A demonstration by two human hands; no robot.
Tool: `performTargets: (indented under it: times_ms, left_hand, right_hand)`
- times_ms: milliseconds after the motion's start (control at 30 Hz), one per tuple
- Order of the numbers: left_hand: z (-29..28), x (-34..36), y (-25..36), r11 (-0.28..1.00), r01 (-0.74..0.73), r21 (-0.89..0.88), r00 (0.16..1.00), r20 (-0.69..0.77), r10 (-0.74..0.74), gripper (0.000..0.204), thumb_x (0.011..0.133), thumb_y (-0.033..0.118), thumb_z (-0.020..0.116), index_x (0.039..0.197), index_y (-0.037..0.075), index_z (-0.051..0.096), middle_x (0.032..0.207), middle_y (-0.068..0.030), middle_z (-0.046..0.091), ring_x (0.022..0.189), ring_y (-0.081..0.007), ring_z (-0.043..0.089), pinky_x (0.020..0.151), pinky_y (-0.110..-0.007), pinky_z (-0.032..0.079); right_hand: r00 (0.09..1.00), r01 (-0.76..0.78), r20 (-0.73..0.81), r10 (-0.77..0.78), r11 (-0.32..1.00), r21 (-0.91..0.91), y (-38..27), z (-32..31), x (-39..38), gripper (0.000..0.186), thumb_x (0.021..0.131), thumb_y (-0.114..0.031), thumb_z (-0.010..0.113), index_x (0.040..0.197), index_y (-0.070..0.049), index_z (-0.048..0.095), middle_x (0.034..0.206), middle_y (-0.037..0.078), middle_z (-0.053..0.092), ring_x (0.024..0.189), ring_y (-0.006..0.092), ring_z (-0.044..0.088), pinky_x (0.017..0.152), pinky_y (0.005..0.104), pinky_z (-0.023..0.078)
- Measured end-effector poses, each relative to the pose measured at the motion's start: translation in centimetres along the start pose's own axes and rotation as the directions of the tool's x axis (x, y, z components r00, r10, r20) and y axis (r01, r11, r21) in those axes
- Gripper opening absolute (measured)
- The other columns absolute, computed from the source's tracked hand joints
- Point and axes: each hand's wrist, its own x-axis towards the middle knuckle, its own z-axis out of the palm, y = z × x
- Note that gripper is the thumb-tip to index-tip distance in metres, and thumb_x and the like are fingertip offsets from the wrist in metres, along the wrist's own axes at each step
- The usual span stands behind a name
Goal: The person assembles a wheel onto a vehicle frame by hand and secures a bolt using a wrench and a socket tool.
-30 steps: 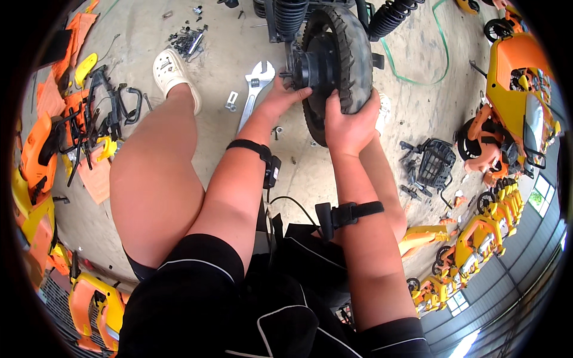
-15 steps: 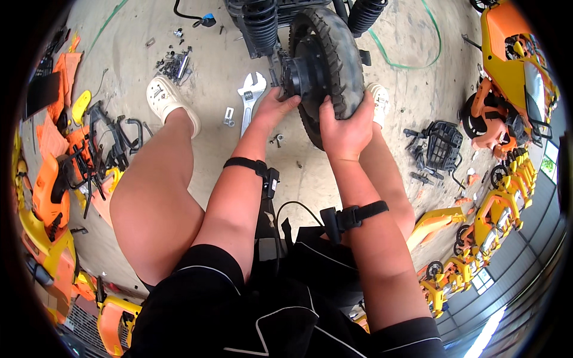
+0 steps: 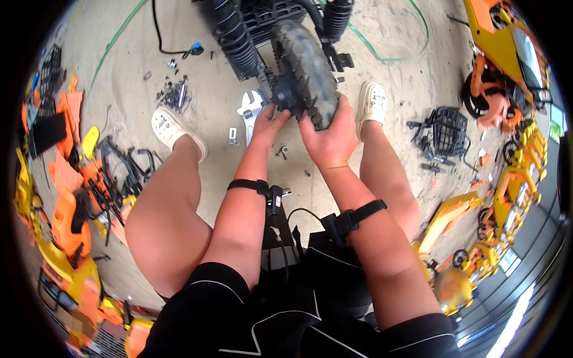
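A black wheel with a knobbly, dusty tyre (image 3: 319, 71) sits between two black coil shock absorbers (image 3: 234, 39) at the top centre. My right hand (image 3: 330, 136) is closed round the tyre's near edge, thumb on its left side and fingers on its right. My left hand (image 3: 270, 126) is at the near left of the wheel's hub (image 3: 286, 92), thumb against the wheel; its other fingers are mostly hidden, and I cannot tell exactly which part they grip. A large silver adjustable wrench (image 3: 249, 107) lies on the floor just left of my left hand.
Small bolts (image 3: 173, 94) lie in a pile at the upper left, and a few more (image 3: 282, 153) lie below my hands. Orange and yellow body panels (image 3: 71, 221) crowd the left. A black basket (image 3: 449, 132) and several yellow-orange vehicles (image 3: 507, 197) stand right. A green strap (image 3: 391, 58) curves behind.
The wheel and shock absorbers have swung left and leaned over, with both hands moving along on the wheel. My right shoe now shows fully beside it. The whole view has shifted slightly.
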Motion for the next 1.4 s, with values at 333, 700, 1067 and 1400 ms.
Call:
performTargets:
  times_ms: [333,700,1067,1400]
  left_hand:
    - [0.9,-0.8,1.6,0.996,-0.04,0.08,0.999,0.027,0.038,0.059,0.099,0.03,0.07,0.146,0.002,0.05,0.139,-0.0078,0.061,0.126,-0.0173,0.055,0.111,-0.034,0.038]
    - [1.1,-0.5,2.1,0.999,0.001,0.054,0.998,-0.063,0.003,0.054,0.095,0.036,0.075,0.13,-0.003,0.064,0.126,-0.0087,0.068,0.121,-0.019,0.058,0.109,-0.033,0.038]
    - [1.1,-0.9,1.5,0.978,0.091,-0.188,0.996,0.032,-0.086,0.084,0.09,0.014,0.08,0.153,0.003,0.026,0.156,-0.0117,0.038,0.136,-0.0273,0.05,0.114,-0.04,0.042]
    - [0.1,0.4,1.5,0.971,0.117,-0.209,0.973,0.219,-0.07,0.059,0.092,0.024,0.078,0.138,0.005,0.046,0.128,-0.0064,0.061,0.115,-0.021,0.06,0.103,-0.039,0.048]
  right_hand:
    - [0.991,-0.099,0.09,0.094,0.993,0.061,0.1,-0.9,0.4,0.085,0.073,-0.038,0.081,0.142,-0.004,0.046,0.118,0.015,0.061,0.111,0.0361,0.062,0.086,0.0483,0.054]
    - [1.0,-0.011,0.002,0.011,0.994,0.109,0.7,-0.6,0.6,0.083,0.072,-0.035,0.081,0.14,-0.001,0.047,0.113,0.018,0.064,0.104,0.0382,0.064,0.083,0.0481,0.054]
    - [0.996,-0.057,0.079,0.05,0.995,0.088,1.0,-1.1,-0.4,0.08,0.073,-0.034,0.08,0.14,-0.005,0.049,0.115,0.017,0.065,0.104,0.0364,0.065,0.081,0.0466,0.054]
    - [0.996,-0.077,0.052,0.072,0.992,0.098,1.7,-1.6,0.6,0.082,0.071,-0.034,0.08,0.141,-0.007,0.049,0.11,0.014,0.064,0.098,0.0342,0.066,0.076,0.0458,0.055]
